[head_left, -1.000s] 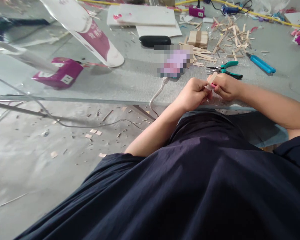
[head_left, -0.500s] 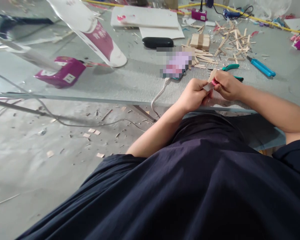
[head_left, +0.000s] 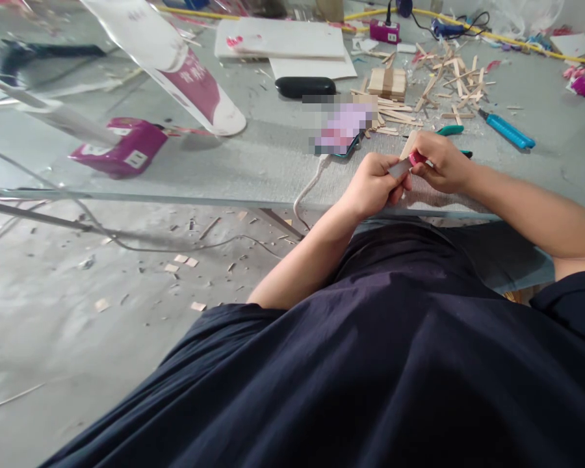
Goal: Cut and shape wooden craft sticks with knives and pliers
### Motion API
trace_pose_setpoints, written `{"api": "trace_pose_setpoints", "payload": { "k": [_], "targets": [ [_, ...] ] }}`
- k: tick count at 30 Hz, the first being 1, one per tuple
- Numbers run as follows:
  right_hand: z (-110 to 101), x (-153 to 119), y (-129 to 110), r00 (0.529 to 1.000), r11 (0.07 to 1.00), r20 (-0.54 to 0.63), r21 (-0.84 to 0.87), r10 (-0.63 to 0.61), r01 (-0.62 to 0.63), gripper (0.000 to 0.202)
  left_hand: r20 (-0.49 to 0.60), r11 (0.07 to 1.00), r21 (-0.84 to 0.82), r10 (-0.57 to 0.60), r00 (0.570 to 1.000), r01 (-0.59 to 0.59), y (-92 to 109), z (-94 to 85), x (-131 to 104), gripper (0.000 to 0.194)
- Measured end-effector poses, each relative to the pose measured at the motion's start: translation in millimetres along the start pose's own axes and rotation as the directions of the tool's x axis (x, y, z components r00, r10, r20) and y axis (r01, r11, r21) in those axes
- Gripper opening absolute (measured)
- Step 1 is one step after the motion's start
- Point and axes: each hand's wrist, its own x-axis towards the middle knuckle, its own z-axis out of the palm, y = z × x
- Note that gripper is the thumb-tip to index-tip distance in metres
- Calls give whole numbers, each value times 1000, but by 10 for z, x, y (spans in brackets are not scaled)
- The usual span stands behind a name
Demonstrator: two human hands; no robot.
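Observation:
Close together at the table's front edge, my two hands are both closed. My right hand [head_left: 441,162] grips a small knife [head_left: 416,158] with a pink-red handle; its flat grey blade points left toward my left thumb. My left hand [head_left: 374,185] has its fingers wrapped round a pale wooden craft stick [head_left: 408,144], whose upper end slants up between the hands. The blade lies across the stick, and the stick's lower part is hidden by my fingers. Just behind my right hand, green-handled pliers [head_left: 449,130] are partly covered.
Behind my hands lie a phone [head_left: 345,127] with a white cable, a bundle of craft sticks [head_left: 388,83], loose sticks [head_left: 461,78] and a blue utility knife [head_left: 509,130]. A black case [head_left: 305,86], white boards [head_left: 280,38], a white-and-pink tube [head_left: 190,78] and a purple box [head_left: 121,146] stand further left.
The blade and pink handle have shifted slightly left and turned a little along the stick. Both hands stay closed and nearly in place; the whole view has shifted slightly.

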Motion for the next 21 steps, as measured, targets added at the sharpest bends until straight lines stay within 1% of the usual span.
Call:
{"api": "trace_pose_setpoints", "payload": {
  "k": [6,10,16,21],
  "targets": [
    [-44,42,-99,998,993,65,118,-2,-6,66,32,1000,18,18,999,-19,13,-5,-1,40],
    [-57,61,-128,995,985,101,171,-16,-1,65,56,999,0,35,998,-35,-13,-21,3,46],
    [-70,42,-108,988,992,152,124,5,-24,69,88,998,-40,47,995,-44,-22,-51,-17,53],
    [-73,18,-121,982,992,188,123,-28,4,76,134,999,-17,41,990,-39,-15,-25,-8,64]
  ]
}}
